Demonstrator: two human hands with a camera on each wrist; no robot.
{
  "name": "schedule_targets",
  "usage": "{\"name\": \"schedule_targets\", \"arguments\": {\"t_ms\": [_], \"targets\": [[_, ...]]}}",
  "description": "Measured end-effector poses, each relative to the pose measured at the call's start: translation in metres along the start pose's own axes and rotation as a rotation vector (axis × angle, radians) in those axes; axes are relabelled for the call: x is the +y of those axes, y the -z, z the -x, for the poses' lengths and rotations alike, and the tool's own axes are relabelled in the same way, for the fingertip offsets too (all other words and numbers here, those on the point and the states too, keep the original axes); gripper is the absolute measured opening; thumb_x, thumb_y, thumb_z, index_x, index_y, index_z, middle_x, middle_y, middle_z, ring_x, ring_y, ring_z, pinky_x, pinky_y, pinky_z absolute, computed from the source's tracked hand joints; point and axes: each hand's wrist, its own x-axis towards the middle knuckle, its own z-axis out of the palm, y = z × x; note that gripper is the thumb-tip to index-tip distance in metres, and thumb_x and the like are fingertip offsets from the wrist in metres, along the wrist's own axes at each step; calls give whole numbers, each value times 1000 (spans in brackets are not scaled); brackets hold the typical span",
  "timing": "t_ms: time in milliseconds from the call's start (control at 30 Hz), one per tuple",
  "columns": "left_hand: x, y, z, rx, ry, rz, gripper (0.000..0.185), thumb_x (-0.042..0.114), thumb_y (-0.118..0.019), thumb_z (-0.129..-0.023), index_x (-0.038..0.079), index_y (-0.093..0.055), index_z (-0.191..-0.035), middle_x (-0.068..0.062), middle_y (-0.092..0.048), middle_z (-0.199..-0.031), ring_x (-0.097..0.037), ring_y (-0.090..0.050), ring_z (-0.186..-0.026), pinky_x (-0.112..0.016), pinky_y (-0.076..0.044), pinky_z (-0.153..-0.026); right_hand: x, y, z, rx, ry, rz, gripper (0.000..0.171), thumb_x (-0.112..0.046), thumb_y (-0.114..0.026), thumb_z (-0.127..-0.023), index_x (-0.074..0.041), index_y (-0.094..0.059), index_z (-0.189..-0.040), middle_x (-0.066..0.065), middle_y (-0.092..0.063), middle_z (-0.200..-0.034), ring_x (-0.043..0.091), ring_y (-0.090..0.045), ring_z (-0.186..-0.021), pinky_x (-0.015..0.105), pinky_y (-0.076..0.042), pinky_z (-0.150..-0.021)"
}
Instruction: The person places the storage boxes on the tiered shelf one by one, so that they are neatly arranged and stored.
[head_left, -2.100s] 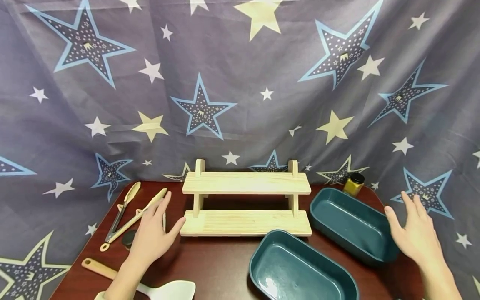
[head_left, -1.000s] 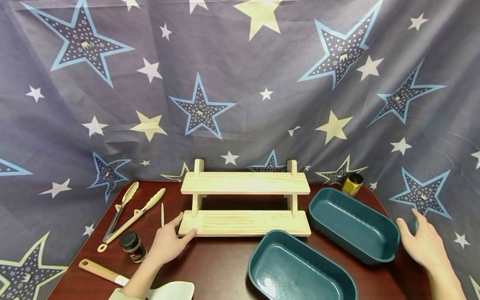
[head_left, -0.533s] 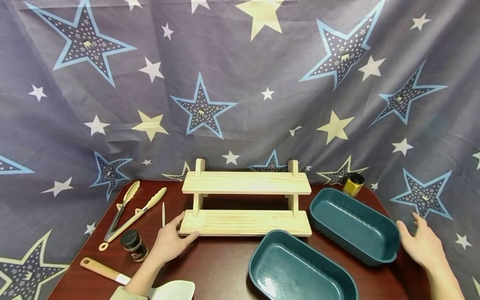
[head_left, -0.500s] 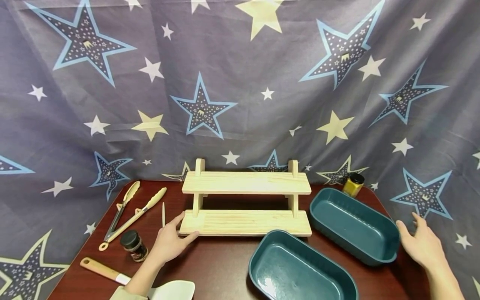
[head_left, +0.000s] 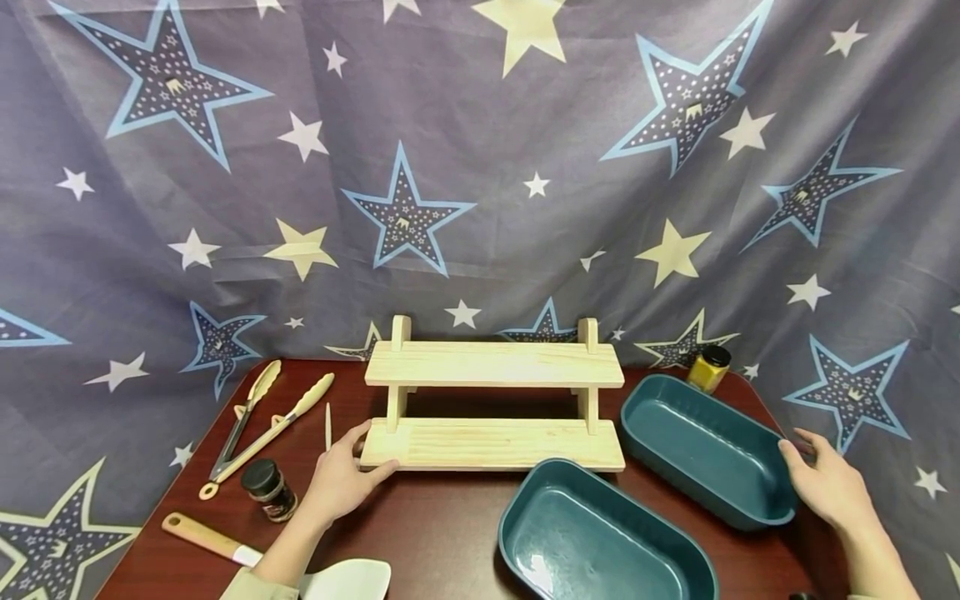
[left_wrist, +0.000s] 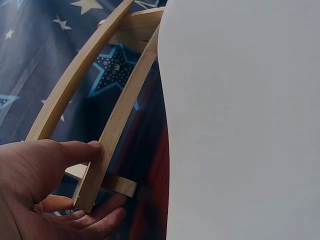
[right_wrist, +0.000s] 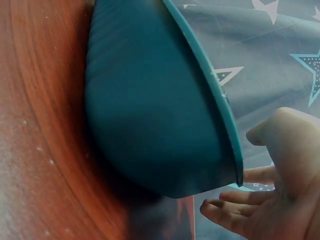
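A two-tier wooden rack stands at the back middle of the table. My left hand grips the left end of its lower shelf. In the left wrist view, the thumb presses one face of that board and the fingers reach round its other side. At the right, my right hand is by the outer end of a teal baking dish, its thumb overlapping the rim. In the right wrist view, the fingers are loosely bent beside the dish wall, with a gap between thumb and rim.
A second teal baking dish lies at the front, close to the rack. Left are tongs, a black-capped spice jar and a wooden-handled spatula. A yellow jar stands behind the right dish. A starry curtain hangs behind.
My left hand has come from over the tongs and spice jar to the lower shelf's left end and taken hold. My right hand has lowered and moved inward to the right dish.
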Motion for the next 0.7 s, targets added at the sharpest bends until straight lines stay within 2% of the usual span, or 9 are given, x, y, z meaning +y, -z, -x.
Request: {"name": "schedule_targets", "arguments": {"t_ms": [233,367,467,700], "targets": [[1,2,0,0,5,-6,91,33,-91,-85,-4,-46,-156,-27,-74,-122,-29,-80,-97,-53,-57,-94,-2,-5,0,3,33,1,61,-37,-38,-114,13,-42,-149,45,-48,-146,65,-51,-126,71,-41,-99],[-1,4,1,-2,25,8,91,32,-91,-86,-3,-46,-156,-28,-73,-125,-29,-80,-97,-51,-58,-93,-3,-10,0,7,56,-9,54,-30,-43,-113,11,-44,-148,45,-49,-145,66,-49,-125,71,-42,-99],[-1,4,1,-3,25,22,90,31,-91,-86,-3,-46,-156,-29,-72,-126,-29,-80,-94,-51,-59,-92,-2,-11,1,30,70,-1,48,-21,-44,-109,11,-48,-145,44,-55,-139,63,-55,-119,68,-44,-93],[-1,2,1,-10,34,67,90,29,-92,-85,-1,-46,-156,-29,-72,-127,-29,-80,-95,-48,-60,-89,3,-13,7,44,47,3,44,-12,-42,-105,12,-53,-140,44,-60,-131,64,-58,-113,68,-46,-88]]}}
